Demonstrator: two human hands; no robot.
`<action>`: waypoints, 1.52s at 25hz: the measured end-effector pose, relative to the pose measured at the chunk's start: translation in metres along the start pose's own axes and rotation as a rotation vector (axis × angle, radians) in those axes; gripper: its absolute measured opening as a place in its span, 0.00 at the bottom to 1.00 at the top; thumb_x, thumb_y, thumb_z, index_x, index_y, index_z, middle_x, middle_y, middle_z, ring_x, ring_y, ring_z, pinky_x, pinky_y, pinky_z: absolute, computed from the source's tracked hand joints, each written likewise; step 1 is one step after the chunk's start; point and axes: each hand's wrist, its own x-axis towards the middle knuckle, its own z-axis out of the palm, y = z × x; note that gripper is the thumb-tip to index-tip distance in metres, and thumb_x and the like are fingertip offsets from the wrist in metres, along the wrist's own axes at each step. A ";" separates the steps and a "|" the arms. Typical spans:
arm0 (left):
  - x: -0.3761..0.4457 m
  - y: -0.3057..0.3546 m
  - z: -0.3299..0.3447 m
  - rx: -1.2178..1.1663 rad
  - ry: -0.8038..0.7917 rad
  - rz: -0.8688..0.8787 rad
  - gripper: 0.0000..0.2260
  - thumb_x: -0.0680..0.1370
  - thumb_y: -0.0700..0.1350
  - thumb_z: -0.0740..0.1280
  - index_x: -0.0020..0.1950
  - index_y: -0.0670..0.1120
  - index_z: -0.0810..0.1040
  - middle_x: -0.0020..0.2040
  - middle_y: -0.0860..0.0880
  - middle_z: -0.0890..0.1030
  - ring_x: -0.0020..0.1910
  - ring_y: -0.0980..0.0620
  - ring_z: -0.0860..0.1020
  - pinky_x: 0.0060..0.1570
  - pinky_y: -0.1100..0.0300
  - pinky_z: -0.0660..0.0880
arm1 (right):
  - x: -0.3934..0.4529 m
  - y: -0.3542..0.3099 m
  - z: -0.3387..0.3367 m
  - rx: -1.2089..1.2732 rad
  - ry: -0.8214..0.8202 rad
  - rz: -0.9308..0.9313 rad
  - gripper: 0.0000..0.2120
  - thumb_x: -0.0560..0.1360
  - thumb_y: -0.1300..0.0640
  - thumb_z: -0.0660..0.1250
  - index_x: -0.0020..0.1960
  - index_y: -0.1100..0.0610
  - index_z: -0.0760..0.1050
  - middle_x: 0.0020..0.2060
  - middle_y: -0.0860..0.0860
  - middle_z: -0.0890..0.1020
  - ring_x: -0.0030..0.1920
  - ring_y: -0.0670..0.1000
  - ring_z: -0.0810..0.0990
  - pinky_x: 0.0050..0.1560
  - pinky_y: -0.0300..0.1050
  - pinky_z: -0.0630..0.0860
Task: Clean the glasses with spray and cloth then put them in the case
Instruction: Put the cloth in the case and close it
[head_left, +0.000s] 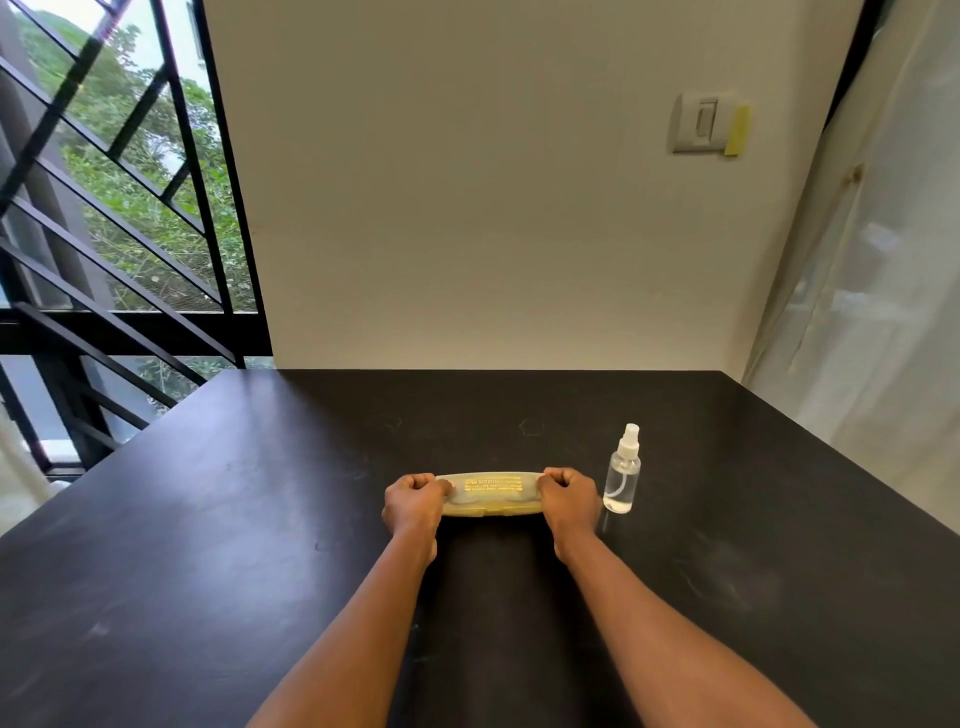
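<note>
A translucent yellowish glasses case (491, 493) with gold lettering lies closed on the black table (234, 519), long side toward me. My left hand (415, 504) grips its left end and my right hand (569, 501) grips its right end, fingers curled over the lid. A small clear spray bottle (622, 475) with a white nozzle stands upright just right of my right hand. The glasses and the cloth are not visible; a faint shape shows through the lid.
A cream wall rises behind the table's far edge, with a light switch (704, 122) on it. A barred window (119, 208) is at the left and a pale curtain (872, 312) hangs at the right.
</note>
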 end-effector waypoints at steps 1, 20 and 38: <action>-0.001 0.000 0.000 0.010 0.002 0.005 0.07 0.71 0.37 0.71 0.47 0.44 0.77 0.49 0.46 0.77 0.48 0.49 0.74 0.46 0.58 0.74 | -0.001 0.000 0.000 0.000 0.004 0.001 0.10 0.73 0.63 0.63 0.52 0.59 0.80 0.50 0.54 0.81 0.46 0.49 0.75 0.44 0.40 0.69; -0.012 0.003 0.001 0.102 0.088 0.072 0.12 0.76 0.41 0.67 0.59 0.42 0.73 0.56 0.43 0.76 0.49 0.50 0.72 0.47 0.59 0.73 | -0.009 -0.001 -0.012 0.026 0.026 -0.035 0.09 0.74 0.61 0.63 0.54 0.58 0.77 0.44 0.50 0.79 0.45 0.48 0.75 0.42 0.38 0.67; -0.088 -0.013 0.132 0.241 -0.278 0.478 0.09 0.78 0.38 0.63 0.56 0.44 0.77 0.53 0.48 0.79 0.52 0.52 0.77 0.55 0.59 0.74 | 0.018 0.018 -0.084 0.037 0.297 -0.294 0.08 0.75 0.59 0.64 0.53 0.56 0.70 0.48 0.53 0.73 0.47 0.51 0.74 0.47 0.46 0.74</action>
